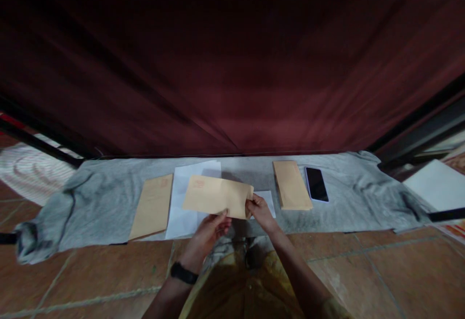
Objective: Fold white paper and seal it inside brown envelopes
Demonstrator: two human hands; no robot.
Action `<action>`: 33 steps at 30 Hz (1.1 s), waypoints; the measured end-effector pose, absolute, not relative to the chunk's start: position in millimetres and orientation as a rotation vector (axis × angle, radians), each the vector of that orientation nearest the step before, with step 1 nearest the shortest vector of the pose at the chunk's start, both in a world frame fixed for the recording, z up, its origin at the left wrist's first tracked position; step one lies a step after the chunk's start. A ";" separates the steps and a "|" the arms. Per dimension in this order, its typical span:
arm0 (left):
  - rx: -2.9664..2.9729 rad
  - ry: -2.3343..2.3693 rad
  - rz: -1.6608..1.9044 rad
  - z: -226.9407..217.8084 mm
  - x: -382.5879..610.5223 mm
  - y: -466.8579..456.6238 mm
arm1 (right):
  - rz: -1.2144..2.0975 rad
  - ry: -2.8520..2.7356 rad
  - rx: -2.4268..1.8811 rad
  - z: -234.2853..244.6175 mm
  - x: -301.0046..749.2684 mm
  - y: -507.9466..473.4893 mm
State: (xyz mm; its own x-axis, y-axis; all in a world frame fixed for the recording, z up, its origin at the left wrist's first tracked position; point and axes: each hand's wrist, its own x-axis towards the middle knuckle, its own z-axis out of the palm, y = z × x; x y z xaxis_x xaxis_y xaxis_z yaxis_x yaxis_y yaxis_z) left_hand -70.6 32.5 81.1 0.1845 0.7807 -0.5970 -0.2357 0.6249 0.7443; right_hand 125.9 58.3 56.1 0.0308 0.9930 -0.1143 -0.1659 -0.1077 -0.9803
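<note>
A tan paper envelope (218, 197) with faint red print at its upper left is held up over the grey cloth. My left hand (211, 231) pinches its lower edge, thumb on top. At the envelope's right end, the fingers of my right hand (260, 210) are closed on its edge, partly out of sight at the opening. Beneath and to the left lie white paper sheets (181, 215). A smaller folded white paper (269, 201) shows behind my right hand, largely covered by it.
The grey cloth (348, 188) covers a narrow surface. Tan envelopes (152, 205) lie at the left, and a stack of tan envelopes (293, 185) at the right beside a phone (317, 184). A dark red fabric panel (254, 91) rises behind. Tiled floor (90, 275) lies in front.
</note>
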 end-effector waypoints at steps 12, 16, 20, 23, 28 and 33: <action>2.716 1.327 0.376 112.8 -82.9 42.3 | 1.459 -1.070 -1.152 51.0 119.8 49.1; 2.798 1.288 0.211 103.9 -94.4 48.4 | 1.515 -1.139 -1.098 49.1 116.5 43.0; 2.789 1.324 0.191 104.3 -96.5 45.1 | 1.449 -1.177 -1.190 39.6 112.4 42.9; 2.775 1.334 0.190 108.0 -97.4 44.8 | 1.401 -1.228 -1.268 31.2 108.4 44.3; 2.754 1.306 0.171 110.2 -107.0 51.0 | 1.421 -1.167 -1.376 21.0 100.1 41.7; 2.768 1.298 0.087 114.5 -111.5 57.1 | 1.478 -1.054 -1.395 20.6 93.3 41.7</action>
State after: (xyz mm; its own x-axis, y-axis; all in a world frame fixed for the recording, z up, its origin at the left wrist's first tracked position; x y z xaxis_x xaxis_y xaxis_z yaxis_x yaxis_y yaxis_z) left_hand -111.5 57.1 114.5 0.6390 0.7690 0.0160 0.7643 -0.6372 0.0992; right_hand 93.3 41.7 20.6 -0.0428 0.9511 -0.3060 -0.0204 -0.3071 -0.9515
